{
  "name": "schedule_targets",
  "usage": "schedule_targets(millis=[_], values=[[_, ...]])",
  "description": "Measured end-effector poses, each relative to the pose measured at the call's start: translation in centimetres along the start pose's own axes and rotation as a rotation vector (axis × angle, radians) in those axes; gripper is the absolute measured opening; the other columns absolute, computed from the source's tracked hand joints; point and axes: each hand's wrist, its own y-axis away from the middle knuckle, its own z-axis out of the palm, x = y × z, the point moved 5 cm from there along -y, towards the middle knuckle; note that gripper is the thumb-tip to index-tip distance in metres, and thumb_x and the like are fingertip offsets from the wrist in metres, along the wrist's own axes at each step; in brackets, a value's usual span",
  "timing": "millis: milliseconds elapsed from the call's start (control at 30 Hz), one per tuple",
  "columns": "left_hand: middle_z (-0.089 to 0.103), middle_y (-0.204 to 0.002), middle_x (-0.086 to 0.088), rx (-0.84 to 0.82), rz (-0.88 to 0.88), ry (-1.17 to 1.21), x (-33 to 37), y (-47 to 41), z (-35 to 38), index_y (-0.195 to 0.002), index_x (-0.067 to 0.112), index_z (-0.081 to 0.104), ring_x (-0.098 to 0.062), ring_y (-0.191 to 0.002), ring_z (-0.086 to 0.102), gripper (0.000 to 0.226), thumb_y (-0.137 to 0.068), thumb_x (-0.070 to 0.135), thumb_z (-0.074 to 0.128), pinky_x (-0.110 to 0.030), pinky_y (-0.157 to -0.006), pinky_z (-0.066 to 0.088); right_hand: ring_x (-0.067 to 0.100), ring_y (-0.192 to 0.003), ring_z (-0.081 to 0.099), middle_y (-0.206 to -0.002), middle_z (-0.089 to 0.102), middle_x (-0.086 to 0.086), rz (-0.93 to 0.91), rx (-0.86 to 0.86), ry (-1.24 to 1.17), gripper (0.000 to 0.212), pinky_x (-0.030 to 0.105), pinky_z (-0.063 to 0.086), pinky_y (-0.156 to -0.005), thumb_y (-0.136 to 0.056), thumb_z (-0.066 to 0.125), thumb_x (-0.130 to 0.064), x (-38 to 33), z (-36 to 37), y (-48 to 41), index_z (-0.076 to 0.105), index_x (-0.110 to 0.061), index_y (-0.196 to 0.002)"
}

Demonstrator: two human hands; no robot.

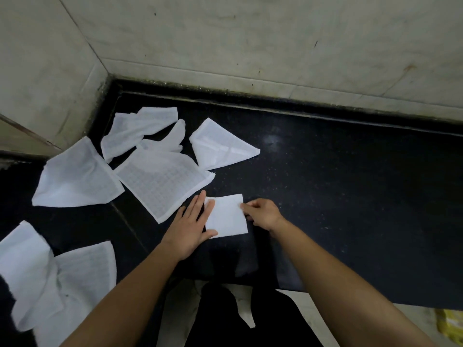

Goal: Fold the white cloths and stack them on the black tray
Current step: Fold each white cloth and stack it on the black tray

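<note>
A small folded white cloth [226,216] lies on the black counter [338,184] between my hands. My left hand [190,226] lies flat with straight fingers, pressing the cloth's left edge. My right hand [261,212] pinches the cloth's right edge with curled fingers. Several unfolded white cloths lie to the left: a flat square one [160,181], a triangular one [220,146], a crumpled one [140,128] and one near the corner [75,176]. No black tray is visible apart from the dark surface.
More loose white cloths [50,279] lie at the lower left. Pale tiled walls [250,41] close the counter at the back and left. The counter's front edge [350,296] runs below my arms; a yellow object [448,324] sits at the lower right.
</note>
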Motion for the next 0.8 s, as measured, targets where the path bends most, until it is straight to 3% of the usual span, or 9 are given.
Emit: schedule_targets(millis=[100, 200, 267, 333, 467, 600, 733, 800], values=[[-0.017, -0.165, -0.007, 0.142, -0.146, 0.278, -0.3, 1.2, -1.2, -0.159, 0.02, 0.004, -0.017, -0.15, 0.002, 0.075, -0.1, 0.055, 0.036, -0.04, -0.122, 0.018, 0.012, -0.081, 0.067, -0.1, 0.075, 0.006, 0.005, -0.031, -0.178, 0.017, 0.027, 0.053, -0.073, -0.091, 0.073, -0.03, -0.8, 0.1, 1.3, 0.062, -0.018, -0.097], [0.016, -0.165, -0.008, 0.186, -0.333, 0.666, -1.2, 2.0, -1.6, -0.156, 0.015, 0.023, -0.021, -0.149, 0.023, 0.063, -0.102, 0.039, 0.046, -0.04, -0.12, 0.027, 0.014, -0.086, 0.068, -0.106, 0.072, 0.006, 0.054, -0.02, -0.254, 0.033, 0.024, 0.053, -0.067, -0.085, 0.079, -0.022, -1.2, 0.8, 2.1, 0.057, -0.02, -0.109], [0.039, -0.155, -0.007, 0.157, -0.505, 1.046, -2.0, 2.4, -1.4, -0.152, 0.015, 0.034, -0.023, -0.137, 0.044, 0.058, -0.1, 0.033, 0.053, -0.042, -0.114, 0.037, 0.017, -0.091, 0.071, -0.11, 0.072, 0.006, 0.074, -0.006, -0.245, 0.042, 0.029, 0.059, -0.074, -0.081, 0.08, -0.015, -1.4, 1.5, 2.5, 0.061, -0.017, -0.118], [0.048, -0.147, -0.005, 0.115, -0.611, 1.261, -2.3, 2.7, -1.3, -0.149, 0.016, 0.039, -0.024, -0.127, 0.052, 0.056, -0.098, 0.033, 0.056, -0.042, -0.11, 0.042, 0.02, -0.092, 0.074, -0.107, 0.075, 0.005, 0.064, -0.012, -0.242, 0.047, 0.036, 0.061, -0.083, -0.078, 0.076, -0.012, -1.5, 2.0, 2.5, 0.065, -0.012, -0.124], [0.049, -0.141, -0.003, 0.052, -0.586, 1.326, -2.5, 2.7, -1.7, -0.15, 0.016, 0.037, -0.021, -0.129, 0.049, 0.058, -0.097, 0.024, 0.057, -0.034, -0.107, 0.04, 0.019, -0.091, 0.075, -0.102, 0.077, 0.005, -0.002, -0.058, -0.335, 0.031, 0.03, 0.06, -0.073, -0.087, 0.067, -0.006, -3.7, 2.3, 4.9, 0.069, -0.013, -0.117], [0.053, -0.14, -0.007, -0.037, -0.632, 1.693, -1.7, 1.5, -1.9, -0.136, 0.015, 0.047, -0.021, -0.121, 0.052, 0.039, -0.1, 0.029, 0.048, -0.045, -0.101, 0.046, 0.016, -0.087, 0.073, -0.106, 0.077, 0.006, -0.103, -0.105, -0.4, 0.03, 0.025, 0.056, -0.068, -0.089, 0.063, -0.006, -6.2, 1.3, 7.9, 0.071, -0.017, -0.116], [0.053, -0.142, -0.012, -0.176, -0.593, 1.913, 1.0, 0.1, -2.7, -0.15, 0.013, 0.037, -0.027, -0.126, 0.054, 0.069, -0.097, 0.057, 0.043, -0.049, -0.102, 0.046, 0.016, -0.091, 0.071, -0.111, 0.076, 0.007, -0.185, -0.147, -0.456, 0.032, 0.028, 0.056, -0.078, -0.092, 0.058, -0.006, -7.6, -0.8, 11.2, 0.071, -0.017, -0.119], [0.062, -0.134, -0.014, -0.261, -0.493, 1.992, 3.7, -0.3, -4.2, -0.142, 0.013, 0.048, -0.03, -0.12, 0.061, 0.075, -0.094, 0.07, 0.038, -0.049, -0.094, 0.052, 0.021, -0.096, 0.07, -0.114, 0.074, 0.008, -0.218, -0.145, -0.487, 0.033, 0.034, 0.056, -0.086, -0.093, 0.056, -0.006, -7.3, -2.8, 12.9, 0.072, -0.017, -0.119]])
